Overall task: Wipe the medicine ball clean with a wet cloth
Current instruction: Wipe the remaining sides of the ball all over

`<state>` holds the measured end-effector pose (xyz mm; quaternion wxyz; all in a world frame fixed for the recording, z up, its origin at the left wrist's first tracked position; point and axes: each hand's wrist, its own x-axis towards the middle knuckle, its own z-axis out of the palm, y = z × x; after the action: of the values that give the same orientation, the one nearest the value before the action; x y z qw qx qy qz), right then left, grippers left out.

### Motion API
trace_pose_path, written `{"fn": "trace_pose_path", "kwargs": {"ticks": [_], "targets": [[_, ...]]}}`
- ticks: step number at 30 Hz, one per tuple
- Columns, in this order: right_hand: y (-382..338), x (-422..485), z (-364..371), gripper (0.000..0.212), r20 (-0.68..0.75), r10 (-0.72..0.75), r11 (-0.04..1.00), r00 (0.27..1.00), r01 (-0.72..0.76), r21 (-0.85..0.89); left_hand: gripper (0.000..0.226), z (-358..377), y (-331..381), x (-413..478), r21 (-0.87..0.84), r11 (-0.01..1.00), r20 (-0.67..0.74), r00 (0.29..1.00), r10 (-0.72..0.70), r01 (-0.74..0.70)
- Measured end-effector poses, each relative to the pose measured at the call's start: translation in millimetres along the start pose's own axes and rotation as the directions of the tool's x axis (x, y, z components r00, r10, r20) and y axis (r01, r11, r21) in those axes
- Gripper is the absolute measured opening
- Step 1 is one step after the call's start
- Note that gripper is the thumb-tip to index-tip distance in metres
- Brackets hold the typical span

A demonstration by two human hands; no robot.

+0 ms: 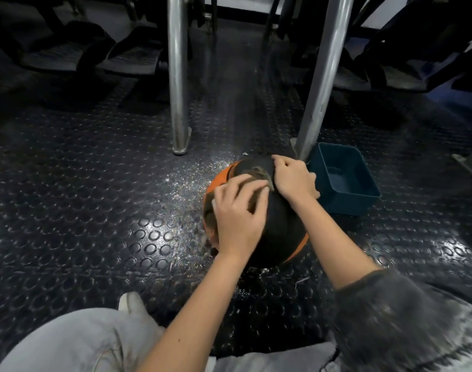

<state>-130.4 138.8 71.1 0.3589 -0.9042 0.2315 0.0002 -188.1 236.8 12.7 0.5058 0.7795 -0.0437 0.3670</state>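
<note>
The medicine ball (pixel 280 226) sat mid-frame on the floor (pixel 95 183) — left hand (pixel 237 218) spread flat, pressing the cloth (pixel 213 203) on it, right hand (pixel 293 178) with its grip curled over the top. Best approach: firm overlapping strokes, turning the ball.

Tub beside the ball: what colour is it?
Dark teal-blue tub, plain with no pattern; the head view shows it.

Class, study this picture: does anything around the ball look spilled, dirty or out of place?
Yes. Glistening specks are scattered over the studded floor left of the medicine ball, like splashed water or grit; I cannot tell which. A grey patch sits on the ball's top. The blue tub stands upright.
</note>
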Motion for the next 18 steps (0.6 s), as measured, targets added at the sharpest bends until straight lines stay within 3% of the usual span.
{"fn": "trace_pose_path", "kwargs": {"ticks": [1,2,4,6,8,12,13,15,18], "targets": [[-1,-1,2,0.041,0.006,-0.015,1.0,1.0,0.015,-0.001,0.015,0,-4,1,0.03,0.997,0.023,0.998,0.065,-0.066],[1,-1,3,0.041,0.007,-0.024,1.0,1.0,0.024,0.005,0.016,-3,-12,3,0.026,0.999,0.022,0.999,0.043,-0.043],[5,1,0,0.041,-0.002,-0.02,0.999,1.0,0.02,0.027,0.01,-9,-25,11,-0.058,0.98,-0.027,0.981,-0.19,0.188],[8,2,-1,0.041,-0.008,0.009,0.999,1.0,-0.008,0.054,0.009,-14,-36,18,-0.184,0.883,-0.025,0.896,-0.443,0.432],[7,1,1,0.042,-0.018,0.027,0.997,0.999,-0.026,0.069,0.01,-15,-47,20,-0.242,0.808,-0.006,0.831,-0.556,0.538],[2,-8,5,0.04,-0.036,0.012,0.998,0.999,-0.01,0.058,0.024,-20,-72,6,-0.372,0.588,0.007,0.636,-0.772,0.718],[1,-8,4,0.04,-0.041,0.014,0.998,0.999,-0.011,0.066,0.026,-20,-68,6,-0.369,0.588,-0.005,0.631,-0.776,0.72],[1,-5,1,0.041,-0.037,0.029,0.997,0.999,-0.026,0.071,0.02,-15,-47,4,-0.278,0.705,-0.052,0.722,-0.69,0.653],[5,-5,-1,0.041,-0.043,0.039,0.996,0.998,-0.035,0.084,0.019,-8,-6,3,-0.093,0.944,-0.029,0.946,-0.322,0.318]]}}
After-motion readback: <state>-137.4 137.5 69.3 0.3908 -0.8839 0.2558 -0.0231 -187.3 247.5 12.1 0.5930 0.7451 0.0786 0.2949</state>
